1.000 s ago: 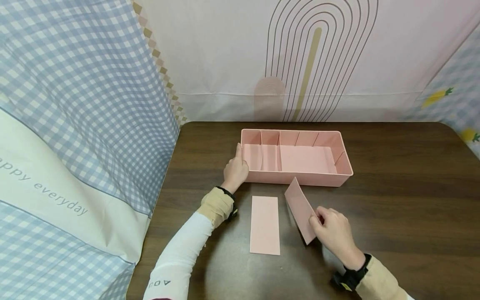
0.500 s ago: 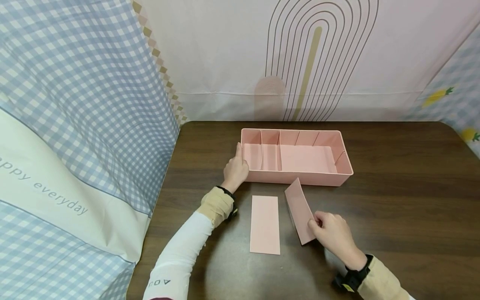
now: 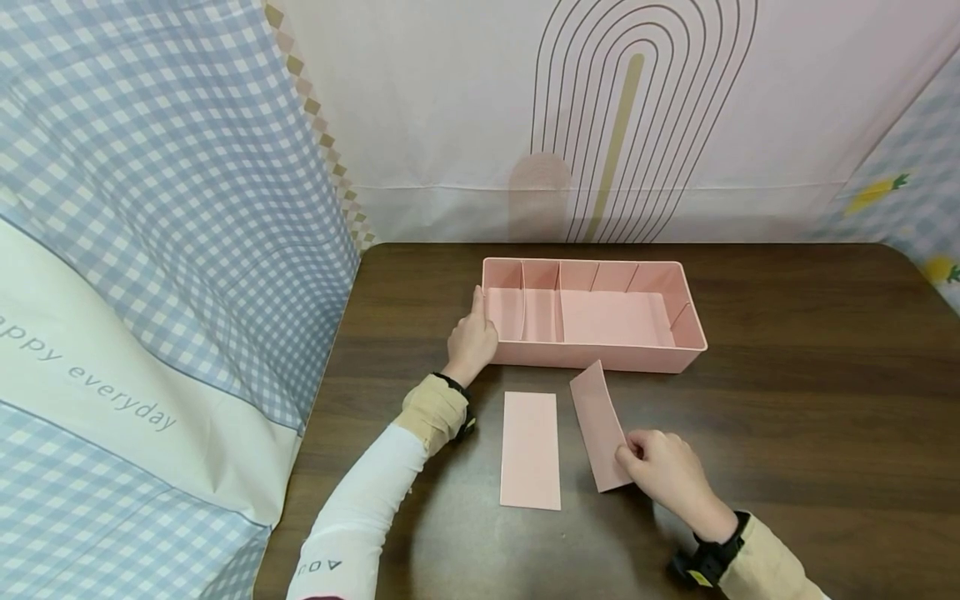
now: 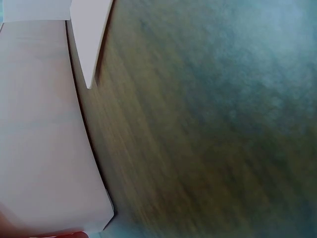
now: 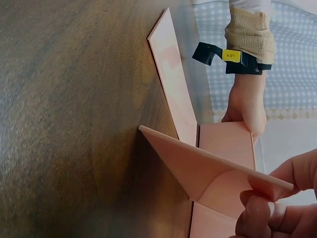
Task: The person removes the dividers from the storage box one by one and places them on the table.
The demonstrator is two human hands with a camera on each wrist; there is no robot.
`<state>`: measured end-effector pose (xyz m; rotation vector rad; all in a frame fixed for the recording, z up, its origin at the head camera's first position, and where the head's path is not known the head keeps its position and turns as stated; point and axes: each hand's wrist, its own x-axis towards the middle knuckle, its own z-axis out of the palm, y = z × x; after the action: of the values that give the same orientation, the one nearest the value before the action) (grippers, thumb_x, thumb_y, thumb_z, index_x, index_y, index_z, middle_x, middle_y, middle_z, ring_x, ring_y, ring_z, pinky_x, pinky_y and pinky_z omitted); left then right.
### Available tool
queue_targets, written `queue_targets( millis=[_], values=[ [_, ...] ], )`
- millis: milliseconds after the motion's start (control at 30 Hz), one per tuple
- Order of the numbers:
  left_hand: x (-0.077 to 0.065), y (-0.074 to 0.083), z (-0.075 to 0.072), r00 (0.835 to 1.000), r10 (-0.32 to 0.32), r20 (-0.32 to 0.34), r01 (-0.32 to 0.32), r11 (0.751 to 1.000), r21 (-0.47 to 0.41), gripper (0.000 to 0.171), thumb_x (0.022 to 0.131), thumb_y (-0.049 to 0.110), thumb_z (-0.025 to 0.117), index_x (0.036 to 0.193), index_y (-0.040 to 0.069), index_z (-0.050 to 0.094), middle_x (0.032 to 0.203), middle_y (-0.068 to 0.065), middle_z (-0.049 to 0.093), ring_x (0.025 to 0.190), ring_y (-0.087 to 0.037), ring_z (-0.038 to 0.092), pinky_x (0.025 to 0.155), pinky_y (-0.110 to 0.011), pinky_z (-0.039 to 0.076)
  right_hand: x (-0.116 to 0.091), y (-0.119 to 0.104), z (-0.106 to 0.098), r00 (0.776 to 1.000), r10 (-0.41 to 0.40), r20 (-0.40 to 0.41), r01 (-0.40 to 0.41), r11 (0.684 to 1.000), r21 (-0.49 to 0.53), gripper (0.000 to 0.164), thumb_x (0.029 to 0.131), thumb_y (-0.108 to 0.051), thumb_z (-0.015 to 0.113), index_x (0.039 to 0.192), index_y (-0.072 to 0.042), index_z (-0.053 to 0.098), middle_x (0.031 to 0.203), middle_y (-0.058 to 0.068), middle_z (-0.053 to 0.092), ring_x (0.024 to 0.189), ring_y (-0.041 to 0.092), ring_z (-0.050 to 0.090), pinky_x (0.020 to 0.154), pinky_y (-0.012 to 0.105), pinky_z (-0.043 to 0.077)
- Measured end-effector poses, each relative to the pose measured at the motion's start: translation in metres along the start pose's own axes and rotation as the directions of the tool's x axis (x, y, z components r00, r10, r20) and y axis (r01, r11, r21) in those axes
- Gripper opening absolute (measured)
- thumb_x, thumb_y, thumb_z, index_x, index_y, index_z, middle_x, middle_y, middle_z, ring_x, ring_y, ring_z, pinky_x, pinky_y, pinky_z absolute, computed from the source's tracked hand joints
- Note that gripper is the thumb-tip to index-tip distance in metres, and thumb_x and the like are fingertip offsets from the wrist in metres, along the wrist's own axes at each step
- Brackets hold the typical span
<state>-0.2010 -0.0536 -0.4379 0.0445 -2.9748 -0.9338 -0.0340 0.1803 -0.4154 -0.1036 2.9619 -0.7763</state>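
Note:
My right hand (image 3: 667,471) pinches a thin pink divider panel (image 3: 600,433) by its right edge, thumb in front. The panel leans, its lower edge near the tabletop; the right wrist view shows the pinched corner of the panel (image 5: 208,166) close up. At the left end of a pink organizer box (image 3: 615,358), my left hand (image 3: 472,337) holds the corner, index finger straight along the outer wall. A second pink divider (image 3: 529,450) lies flat between my hands. In the left wrist view, the box's front wall (image 4: 44,119) fills the left side.
Two dividers (image 3: 559,304) stand inside the box at its left, leaving a wide compartment on the right with slots in its walls. The brown wooden table (image 3: 810,400) reaches a patterned cloth (image 3: 435,150) behind the box. A blue checked cloth (image 3: 187,150) hangs at the left.
My right hand has moved slightly down and tilted the panel, turning more of its face up and bringing its top corner a little lower. The left hand and box stay still.

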Motion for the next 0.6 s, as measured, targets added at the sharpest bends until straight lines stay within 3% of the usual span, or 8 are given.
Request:
queue_targets(
  millis=[600],
  values=[
    [-0.0006, -0.0012, 0.0005, 1.000, 0.006, -0.007, -0.006, 1.000, -0.007, 0.059, 0.086, 0.011, 0.035, 0.143, 0.013, 0.017, 0.057, -0.008, 0.051, 0.047, -0.020, 0.044, 0.040, -0.030, 0.030, 0.0007, 0.0066, 0.0014, 0.993, 0.038, 0.116, -0.038, 0.999, 0.006, 0.035, 0.076, -0.014, 0.052, 0.047, -0.013, 0.034, 0.047, -0.007, 0.026, 0.044, 0.009, 0.028, 0.044, 0.022, 0.017]
  ],
)
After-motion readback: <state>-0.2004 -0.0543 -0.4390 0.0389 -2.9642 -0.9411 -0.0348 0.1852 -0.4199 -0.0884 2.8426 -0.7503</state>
